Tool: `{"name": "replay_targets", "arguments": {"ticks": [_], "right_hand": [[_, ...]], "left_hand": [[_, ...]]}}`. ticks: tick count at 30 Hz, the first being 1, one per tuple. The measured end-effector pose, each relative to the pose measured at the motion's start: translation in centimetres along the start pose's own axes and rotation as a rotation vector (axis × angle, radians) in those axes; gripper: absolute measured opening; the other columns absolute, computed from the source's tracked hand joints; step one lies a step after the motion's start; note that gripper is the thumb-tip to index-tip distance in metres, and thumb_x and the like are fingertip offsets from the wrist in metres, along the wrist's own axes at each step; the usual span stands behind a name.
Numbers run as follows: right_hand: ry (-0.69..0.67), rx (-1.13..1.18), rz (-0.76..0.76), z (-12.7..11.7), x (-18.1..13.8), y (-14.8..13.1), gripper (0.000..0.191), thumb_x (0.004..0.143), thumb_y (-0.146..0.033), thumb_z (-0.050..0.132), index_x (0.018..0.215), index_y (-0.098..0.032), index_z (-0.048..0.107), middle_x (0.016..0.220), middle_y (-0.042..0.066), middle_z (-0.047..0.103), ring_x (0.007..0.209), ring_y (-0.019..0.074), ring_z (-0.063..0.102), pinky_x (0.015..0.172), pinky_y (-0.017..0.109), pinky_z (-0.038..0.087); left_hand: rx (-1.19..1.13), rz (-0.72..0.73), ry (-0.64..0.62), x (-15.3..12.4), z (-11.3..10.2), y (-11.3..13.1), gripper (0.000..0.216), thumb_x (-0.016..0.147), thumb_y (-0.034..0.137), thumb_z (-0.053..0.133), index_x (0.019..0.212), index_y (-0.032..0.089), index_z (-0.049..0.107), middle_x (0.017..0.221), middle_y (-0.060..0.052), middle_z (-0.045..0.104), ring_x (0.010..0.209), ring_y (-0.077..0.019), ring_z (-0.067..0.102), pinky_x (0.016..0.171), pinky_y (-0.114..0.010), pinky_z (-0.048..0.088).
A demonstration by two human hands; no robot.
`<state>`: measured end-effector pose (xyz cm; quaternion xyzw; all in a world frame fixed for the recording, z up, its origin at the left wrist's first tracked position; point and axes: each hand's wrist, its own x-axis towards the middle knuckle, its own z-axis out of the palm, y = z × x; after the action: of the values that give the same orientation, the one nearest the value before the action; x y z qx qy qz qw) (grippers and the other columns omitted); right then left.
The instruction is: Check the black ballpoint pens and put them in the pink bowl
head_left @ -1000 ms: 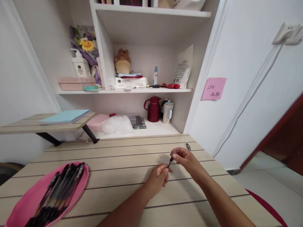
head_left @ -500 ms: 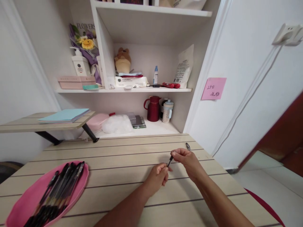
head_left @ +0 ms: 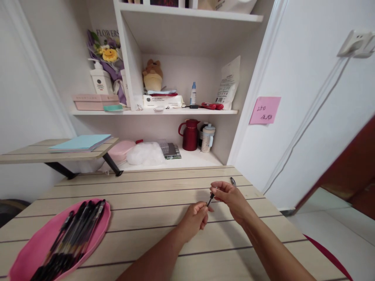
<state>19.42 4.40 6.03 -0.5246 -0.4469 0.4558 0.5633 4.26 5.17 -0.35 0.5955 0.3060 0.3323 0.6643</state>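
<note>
Over the slatted table, my left hand (head_left: 195, 221) is closed around the lower part of a dark, slim pen (head_left: 209, 200). Most of the barrel is hidden in that fist. My right hand (head_left: 231, 198) pinches the pen's upper end between thumb and fingertips; whether a tip or small part is there is too small to tell. Just beyond the right hand lies a dark pen cap (head_left: 233, 181) with a clip. At the lower left, a pink tray (head_left: 32, 244) bears several black pens (head_left: 74, 230) lying side by side.
A raised wooden stand (head_left: 17, 157) with blue paper (head_left: 80, 143) is on the left. Behind the table, shelves hold a red jug (head_left: 190, 136), a pale cup (head_left: 208, 138) and a cotton-like white bundle (head_left: 145, 153). A pink note (head_left: 265, 110) is stuck to the right wall.
The right hand's fingers have shifted slightly at the pen's upper end, one finger now more extended. The left hand keeps its hold, and the view has moved very little.
</note>
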Motion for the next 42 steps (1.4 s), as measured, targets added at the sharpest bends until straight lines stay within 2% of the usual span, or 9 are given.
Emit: {"name": "replay_targets", "arguments": {"ticks": [5,9,14,16,21,26,32,37,42], "right_hand": [[-0.096,0.069,0.03,-0.3,-0.5,-0.1,0.032,0.06,-0.043,0.069,0.077,-0.016,0.067,0.078,0.005,0.065,0.071,0.0156,0.056,0.066,0.028,0.042],[0.003,0.03,-0.036,-0.1,-0.2,0.7,0.03,0.056,-0.044,0.07,0.065,-0.016,0.065,0.062,0.002,0.062,0.061,0.0145,0.052,0.06,0.028,0.04],[0.1,-0.078,-0.089,0.2,0.3,1.3,0.034,0.055,-0.046,0.07,0.05,-0.019,0.051,0.047,-0.002,0.05,0.049,0.0115,0.044,0.052,0.027,0.037],[0.1,-0.101,-0.075,0.3,0.2,1.1,0.033,0.056,-0.047,0.069,0.053,-0.019,0.052,0.049,-0.001,0.051,0.05,0.012,0.045,0.052,0.027,0.038],[0.004,-0.038,-0.064,0.1,-0.1,0.7,0.032,0.063,-0.044,0.066,0.083,-0.018,0.064,0.076,0.004,0.063,0.067,0.0155,0.053,0.062,0.029,0.042],[0.091,-0.028,-0.112,0.1,0.1,1.3,0.026,0.057,-0.039,0.072,0.056,-0.018,0.057,0.055,-0.002,0.053,0.057,0.012,0.047,0.058,0.027,0.038],[-0.01,0.067,-0.055,0.1,-0.1,0.8,0.029,0.061,-0.04,0.069,0.082,-0.019,0.065,0.081,0.003,0.064,0.071,0.0155,0.054,0.067,0.029,0.041],[0.092,0.032,-0.093,0.1,0.2,1.2,0.025,0.055,-0.036,0.074,0.058,-0.017,0.059,0.057,-0.002,0.055,0.058,0.0113,0.048,0.059,0.026,0.038],[0.032,0.078,-0.06,-0.2,0.1,1.1,0.032,0.058,-0.04,0.071,0.079,-0.017,0.065,0.073,0.004,0.063,0.064,0.0141,0.052,0.064,0.03,0.042]], "left_hand": [[-0.015,-0.005,-0.023,0.0,-0.1,0.1,0.036,0.078,0.043,0.046,0.093,0.012,0.055,0.051,0.006,0.043,0.039,-0.004,0.032,0.042,-0.019,0.023],[-0.012,-0.006,-0.008,0.1,-0.1,0.0,0.036,0.077,0.042,0.046,0.093,0.012,0.056,0.051,0.006,0.043,0.039,-0.0039,0.031,0.042,-0.019,0.023],[0.003,-0.032,0.034,0.0,0.0,0.1,0.034,0.076,0.04,0.046,0.092,0.012,0.058,0.049,0.006,0.044,0.038,-0.0041,0.032,0.041,-0.019,0.022],[-0.002,-0.042,0.049,-0.1,0.1,0.2,0.034,0.076,0.04,0.047,0.092,0.012,0.058,0.05,0.006,0.044,0.038,-0.004,0.033,0.041,-0.019,0.021],[-0.017,-0.066,0.055,-0.1,0.0,0.3,0.036,0.075,0.041,0.048,0.094,0.012,0.057,0.051,0.006,0.044,0.038,-0.0037,0.035,0.04,-0.018,0.019],[0.001,-0.047,0.037,0.0,-0.1,0.3,0.034,0.076,0.038,0.046,0.095,0.012,0.057,0.051,0.006,0.044,0.038,-0.0037,0.035,0.039,-0.018,0.02],[-0.022,-0.064,0.059,0.0,-0.1,0.4,0.032,0.076,0.036,0.046,0.095,0.012,0.056,0.05,0.006,0.044,0.038,-0.0042,0.035,0.04,-0.019,0.02],[-0.047,-0.069,0.061,0.0,-0.1,0.3,0.033,0.076,0.036,0.048,0.095,0.012,0.058,0.051,0.006,0.044,0.039,-0.0037,0.032,0.043,-0.019,0.021],[-0.052,-0.062,0.082,0.1,-0.1,0.3,0.034,0.074,0.039,0.05,0.095,0.012,0.059,0.052,0.006,0.045,0.039,-0.0034,0.03,0.043,-0.02,0.019]]}}
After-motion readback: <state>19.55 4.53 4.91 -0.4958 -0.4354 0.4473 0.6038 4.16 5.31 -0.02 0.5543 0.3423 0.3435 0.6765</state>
